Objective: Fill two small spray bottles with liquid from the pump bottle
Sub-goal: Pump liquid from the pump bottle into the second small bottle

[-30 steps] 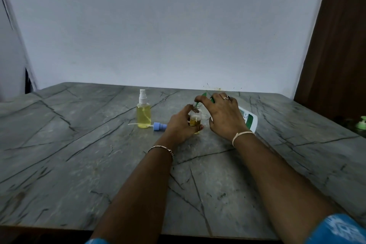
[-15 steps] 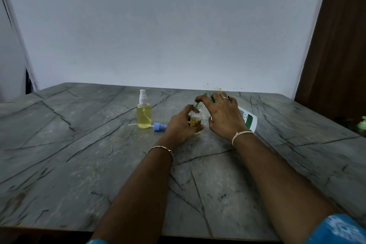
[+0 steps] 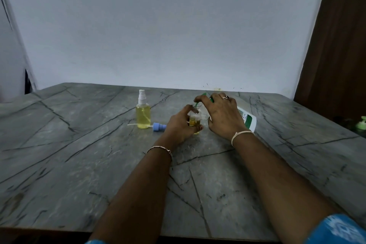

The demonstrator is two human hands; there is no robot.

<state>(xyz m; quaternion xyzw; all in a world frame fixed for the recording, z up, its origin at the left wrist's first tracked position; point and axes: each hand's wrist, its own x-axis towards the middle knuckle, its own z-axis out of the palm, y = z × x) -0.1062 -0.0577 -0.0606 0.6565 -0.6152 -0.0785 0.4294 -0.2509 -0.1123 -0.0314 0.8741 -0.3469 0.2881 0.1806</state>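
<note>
Both hands are working near the far edge of the grey veined stone surface [image 3: 99,164]: the left hand [image 3: 179,125] is wrapping around the small clear open spray bottle [image 3: 194,120], roughly half full of yellow liquid, while the right hand [image 3: 221,117] is gripping the tilted white pump bottle with a green nozzle [image 3: 246,118] over its neck. Keeping the nozzle centred in the narrow mouth and pressing gently should prevent spills. Left of them, the filled, capped spray bottle [image 3: 143,114] is standing beside the loose blue sprayer cap [image 3: 158,126].

Left hand [image 3: 181,125] grips open small bottle [image 3: 194,120], part yellow liquid, upright on grey table [image 3: 79,164]; right hand [image 3: 221,114] tilts pump bottle [image 3: 246,118], green nozzle [image 3: 197,103] at its mouth; capped full spray bottle [image 3: 143,113] and loose blue sprayer head [image 3: 159,126] left of it
</note>
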